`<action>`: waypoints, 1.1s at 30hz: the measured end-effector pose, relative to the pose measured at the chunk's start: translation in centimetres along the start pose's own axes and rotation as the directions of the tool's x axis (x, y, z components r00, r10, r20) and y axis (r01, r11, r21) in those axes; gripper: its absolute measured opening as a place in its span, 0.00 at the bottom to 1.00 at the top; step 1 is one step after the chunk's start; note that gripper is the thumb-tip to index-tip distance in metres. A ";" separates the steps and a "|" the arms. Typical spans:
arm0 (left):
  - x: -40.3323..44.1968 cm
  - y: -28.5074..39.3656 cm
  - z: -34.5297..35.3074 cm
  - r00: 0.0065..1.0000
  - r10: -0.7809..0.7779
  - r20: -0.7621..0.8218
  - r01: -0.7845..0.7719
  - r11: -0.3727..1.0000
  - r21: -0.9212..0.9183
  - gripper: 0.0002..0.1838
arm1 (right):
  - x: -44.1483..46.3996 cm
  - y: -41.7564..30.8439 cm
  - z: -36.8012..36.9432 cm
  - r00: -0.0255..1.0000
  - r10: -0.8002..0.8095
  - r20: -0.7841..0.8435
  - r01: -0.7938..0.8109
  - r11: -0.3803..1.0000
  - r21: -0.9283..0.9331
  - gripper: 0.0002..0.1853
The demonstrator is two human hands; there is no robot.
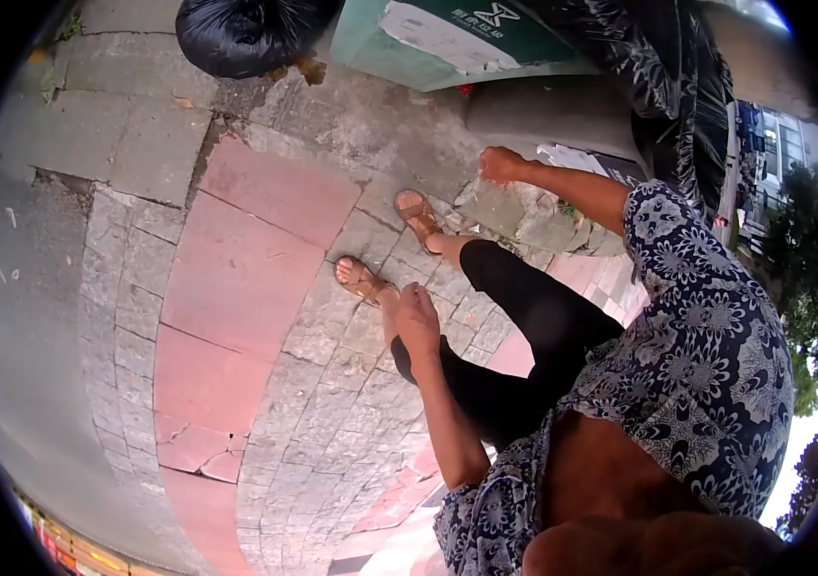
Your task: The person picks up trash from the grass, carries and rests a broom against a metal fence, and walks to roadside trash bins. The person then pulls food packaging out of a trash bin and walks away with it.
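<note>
My right hand (501, 166) is out in front of my body, curled into a fist, with nothing showing in it. It is above the paving, close to a grey rounded object (553, 113) and apart from it. Lower in the view, my left hand (416, 320) hangs in front of my leg with its fingers curled in. I see no object in that hand either; the inner side of its fingers is hidden. Both forearms are bare below a dark blue patterned shirt (706, 307). My feet in brown sandals (363, 280) stand on grey stone paving (332, 355).
A green bin (351, 48) with a white label stands at the top, beside a full black bag (236, 38). More black plastic (682, 106) hangs at the upper right. A pink paving strip (236, 250) has cracked slabs. Grey road surface (25, 365) lies at the left.
</note>
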State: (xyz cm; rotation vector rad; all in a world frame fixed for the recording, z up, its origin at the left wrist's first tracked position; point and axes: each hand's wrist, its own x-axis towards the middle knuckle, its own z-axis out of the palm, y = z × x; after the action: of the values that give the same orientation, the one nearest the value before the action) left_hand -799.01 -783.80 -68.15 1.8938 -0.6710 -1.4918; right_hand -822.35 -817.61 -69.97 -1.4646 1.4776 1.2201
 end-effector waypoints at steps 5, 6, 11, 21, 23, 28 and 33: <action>0.6 2.8 0.1 0.988 0.011 0.155 0.020 0.980 -0.196 0.12 | 8.9 3.9 -1.0 0.925 0.209 -0.319 -0.218 0.976 0.007 0.13; 0.8 2.1 0.4 0.985 0.016 0.175 0.007 0.992 -0.129 0.13 | 11.8 5.7 -1.7 0.893 0.187 -0.410 -0.236 0.969 -0.073 0.14; 2.6 4.2 -5.0 0.962 0.010 0.273 -0.060 0.982 0.177 0.14 | 17.3 9.1 -6.4 0.775 -0.133 -0.618 -0.205 0.872 -0.445 0.20; 2.8 3.7 -2.6 0.945 -0.024 0.327 -0.004 0.996 0.086 0.21 | 25.9 14.5 -10.1 0.638 0.230 -0.735 -0.078 0.969 0.235 0.26; 3.0 4.0 -2.0 0.936 -0.021 0.352 -0.018 0.994 0.106 0.21 | 26.1 14.9 -9.9 0.605 0.251 -0.756 -0.082 0.964 0.254 0.26; 3.4 4.3 -1.8 0.944 -0.002 0.331 -0.032 0.995 0.098 0.22 | 26.5 14.3 -10.6 0.554 0.288 -0.781 -0.107 0.955 0.277 0.23; 4.2 4.1 -2.6 0.947 -0.020 0.322 -0.012 0.995 0.098 0.21 | 26.7 13.5 -9.9 0.495 0.346 -0.797 -0.181 0.938 0.295 0.21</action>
State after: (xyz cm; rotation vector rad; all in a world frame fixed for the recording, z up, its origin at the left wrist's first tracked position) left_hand -795.58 -789.14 -67.41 1.7363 -0.9032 -1.8232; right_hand -837.14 -836.55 -90.33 -1.8605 2.4686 0.4389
